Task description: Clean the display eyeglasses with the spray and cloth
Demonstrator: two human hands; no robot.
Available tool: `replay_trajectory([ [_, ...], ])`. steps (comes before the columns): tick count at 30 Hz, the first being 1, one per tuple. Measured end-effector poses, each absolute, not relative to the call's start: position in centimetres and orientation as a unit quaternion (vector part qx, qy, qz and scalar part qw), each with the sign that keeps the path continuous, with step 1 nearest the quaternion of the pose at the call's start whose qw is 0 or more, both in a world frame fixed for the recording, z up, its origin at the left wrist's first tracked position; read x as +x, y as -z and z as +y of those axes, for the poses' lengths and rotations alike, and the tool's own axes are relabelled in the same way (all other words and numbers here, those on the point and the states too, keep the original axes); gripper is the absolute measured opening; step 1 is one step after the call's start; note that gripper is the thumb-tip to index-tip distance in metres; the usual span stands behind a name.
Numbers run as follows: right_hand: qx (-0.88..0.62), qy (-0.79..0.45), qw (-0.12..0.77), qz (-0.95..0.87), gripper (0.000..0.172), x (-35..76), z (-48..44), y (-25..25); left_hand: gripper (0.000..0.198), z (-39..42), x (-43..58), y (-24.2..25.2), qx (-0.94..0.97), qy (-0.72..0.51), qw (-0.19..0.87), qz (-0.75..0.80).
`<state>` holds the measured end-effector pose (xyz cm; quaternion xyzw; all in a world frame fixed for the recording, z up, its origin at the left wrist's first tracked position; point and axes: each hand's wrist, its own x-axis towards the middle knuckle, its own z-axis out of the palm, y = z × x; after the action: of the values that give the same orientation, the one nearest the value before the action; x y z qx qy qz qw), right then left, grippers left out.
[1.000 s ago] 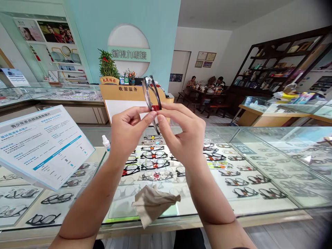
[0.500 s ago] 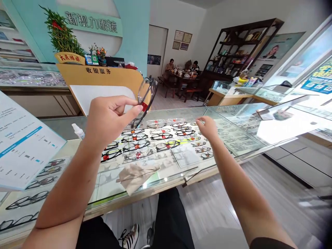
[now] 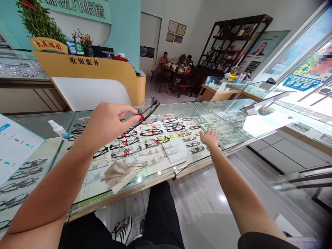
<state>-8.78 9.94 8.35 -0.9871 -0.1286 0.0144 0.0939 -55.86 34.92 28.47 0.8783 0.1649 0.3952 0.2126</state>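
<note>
Item, left hand point(image 3: 110, 122): thumb and forefinger are pinching one pair of dark-rimmed eyeglasses point(image 3: 148, 111), clamped beside its red tag point(image 3: 141, 118). The pair is hanging in the air above the glass showcase point(image 3: 178, 108). Variance: this hand alone is now bearing what both hands were holding a second ago; the pair, standing nearly upright half a second ago, is now tilting closer to level.

Item, right hand point(image 3: 210, 138): fingers are spreading apart, with nothing showing in them; half a second ago they were curling together. The hand is reaching over the showcase, near its front edge; contact with the glass cannot be told.

Item, beige cloth point(image 3: 123, 174): lying crumpled on the showcase near the front edge, its place unchanging.

Item, white bottle point(image 3: 59, 130): standing left of the cloth, farther back.

Item, printed board point(image 3: 17, 147): showing less of itself at far left, the view having turned rightward.
</note>
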Motion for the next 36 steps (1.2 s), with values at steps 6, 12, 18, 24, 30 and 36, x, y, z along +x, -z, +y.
replay_trajectory([
  [6,-0.988,-0.017,0.088,-0.127,0.087,-9.1,10.0,-8.5,0.022,31.3,-50.3,-30.5,0.944,-0.262,0.164,0.112],
  [12,-0.987,-0.009,0.092,-0.133,0.085,-9.3,10.0,-8.6,0.024,26.2,-38.0,-30.0,0.984,-0.103,0.138,0.053],
  [18,-0.987,0.0,0.088,-0.137,0.085,-9.1,9.9,-8.3,0.017,24.4,-31.2,-22.8,0.989,0.021,0.128,0.077],
  [24,-0.988,0.001,0.081,-0.13,0.087,-8.2,10.1,-7.6,0.021,25.2,-29.3,-18.5,0.987,0.05,0.111,0.104],
  [30,-0.988,-0.003,0.082,-0.129,0.088,-7.9,10.0,-7.4,0.029,25.7,-28.4,-17.0,0.985,0.048,0.112,0.121],
  [36,-0.988,0.0,0.086,-0.129,0.088,-7.8,10.0,-7.4,0.024,26.0,-28.2,-17.1,0.982,0.031,0.128,0.132],
])
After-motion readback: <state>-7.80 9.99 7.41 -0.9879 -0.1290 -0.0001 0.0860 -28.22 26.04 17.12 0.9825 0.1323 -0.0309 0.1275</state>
